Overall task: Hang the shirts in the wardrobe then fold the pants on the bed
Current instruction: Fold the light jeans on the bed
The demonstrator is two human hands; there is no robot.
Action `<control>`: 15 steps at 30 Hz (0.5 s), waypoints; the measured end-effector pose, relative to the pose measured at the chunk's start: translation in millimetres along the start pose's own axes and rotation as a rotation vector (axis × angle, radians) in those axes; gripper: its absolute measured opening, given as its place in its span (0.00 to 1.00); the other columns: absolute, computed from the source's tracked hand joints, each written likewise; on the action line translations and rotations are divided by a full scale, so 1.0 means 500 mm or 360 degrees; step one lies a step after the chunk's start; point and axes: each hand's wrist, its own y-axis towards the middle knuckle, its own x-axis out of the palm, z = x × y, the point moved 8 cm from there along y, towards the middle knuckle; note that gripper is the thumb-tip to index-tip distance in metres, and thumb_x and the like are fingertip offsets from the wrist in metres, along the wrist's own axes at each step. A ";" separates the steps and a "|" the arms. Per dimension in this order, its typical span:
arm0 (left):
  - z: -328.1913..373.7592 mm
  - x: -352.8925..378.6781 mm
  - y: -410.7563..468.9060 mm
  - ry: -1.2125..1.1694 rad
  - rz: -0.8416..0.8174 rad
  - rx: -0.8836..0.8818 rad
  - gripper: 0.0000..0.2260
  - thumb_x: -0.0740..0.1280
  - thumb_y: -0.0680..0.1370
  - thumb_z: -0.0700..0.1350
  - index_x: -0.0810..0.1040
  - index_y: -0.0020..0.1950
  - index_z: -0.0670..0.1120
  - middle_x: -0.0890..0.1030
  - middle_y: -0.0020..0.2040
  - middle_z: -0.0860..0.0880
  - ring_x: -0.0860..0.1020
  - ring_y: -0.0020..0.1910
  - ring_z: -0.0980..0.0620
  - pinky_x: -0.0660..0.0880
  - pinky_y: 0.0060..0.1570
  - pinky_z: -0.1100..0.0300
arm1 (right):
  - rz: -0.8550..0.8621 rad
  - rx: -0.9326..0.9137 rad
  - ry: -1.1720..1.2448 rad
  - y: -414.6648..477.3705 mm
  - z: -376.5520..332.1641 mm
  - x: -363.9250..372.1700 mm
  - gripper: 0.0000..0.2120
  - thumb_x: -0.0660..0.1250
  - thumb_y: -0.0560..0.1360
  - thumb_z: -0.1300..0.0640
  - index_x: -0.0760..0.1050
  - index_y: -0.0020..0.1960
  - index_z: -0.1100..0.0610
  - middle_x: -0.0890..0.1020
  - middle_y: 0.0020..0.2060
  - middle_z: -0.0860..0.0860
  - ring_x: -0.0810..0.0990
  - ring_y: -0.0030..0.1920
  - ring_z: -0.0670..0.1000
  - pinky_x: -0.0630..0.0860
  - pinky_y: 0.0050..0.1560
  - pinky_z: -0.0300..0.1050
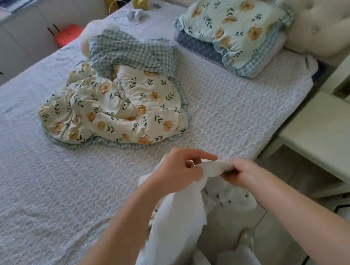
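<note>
Both of your hands are already on the white garment (pixel 176 220), so neither has any reaching to do. Your left hand (pixel 174 172) and right hand (pixel 245 172) sit close together just above the near edge of the bed (pixel 31 172). The fingers (pixel 229 170) of each are curled in and pinch a bunched strip of cloth that runs short and roughly level from one hand to the other. That strip is the only taut part. The rest of the garment hangs down and back toward your body, so its long axis runs from the hands toward you rather than across the bed. The lower folds drop out of view at the bottom edge. From the bunching you cannot tell whether this is a shirt or pants, nor which edge you hold. A few small dark specks show on the cloth under your right wrist, but they are too small to read as a print or a label. Bare bedcover lies ahead and to your left, and the crumpled floral quilt (pixel 118 108) sits well beyond the hands, mid-bed. My judgement is that spreading the cloth means carrying it forward and left. No brand, tag or legible writing shows anywhere, including on the yellowish box (pixel 140 1) at the far end.
</note>
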 end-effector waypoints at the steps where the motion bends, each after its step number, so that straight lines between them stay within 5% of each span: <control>1: 0.022 0.007 0.020 -0.0034 0.0013 0.0000 0.23 0.64 0.73 0.32 0.83 0.54 0.59 0.76 0.31 0.59 0.72 0.29 0.58 0.68 0.31 0.64 | 0.0008 -0.0086 -0.0013 -0.003 -0.044 -0.016 0.18 0.53 0.75 0.75 0.69 0.63 0.69 0.77 0.55 0.64 0.80 0.52 0.60 0.79 0.39 0.49; 4: 0.083 0.013 0.079 -0.0156 0.0137 -0.0016 0.23 0.62 0.73 0.29 0.82 0.57 0.53 0.73 0.29 0.58 0.69 0.27 0.60 0.66 0.28 0.68 | 0.0015 -0.0381 -0.0134 -0.034 -0.178 -0.045 0.24 0.56 0.74 0.76 0.68 0.69 0.63 0.76 0.59 0.65 0.78 0.44 0.60 0.79 0.26 0.49; 10: 0.200 0.020 0.196 -0.0169 0.0320 -0.0015 0.21 0.61 0.73 0.30 0.84 0.52 0.53 0.76 0.34 0.54 0.72 0.32 0.56 0.68 0.33 0.65 | -0.0261 -0.0893 -0.0418 -0.151 -0.399 -0.063 0.30 0.62 0.76 0.73 0.67 0.71 0.47 0.79 0.58 0.53 0.80 0.52 0.55 0.81 0.40 0.49; 15: 0.286 0.037 0.273 -0.0290 0.0333 -0.0004 0.19 0.62 0.73 0.31 0.84 0.50 0.51 0.81 0.40 0.53 0.77 0.38 0.56 0.74 0.36 0.68 | -0.0294 -0.1204 -0.0601 -0.236 -0.540 -0.076 0.28 0.62 0.77 0.68 0.69 0.70 0.44 0.79 0.57 0.50 0.79 0.53 0.52 0.80 0.46 0.49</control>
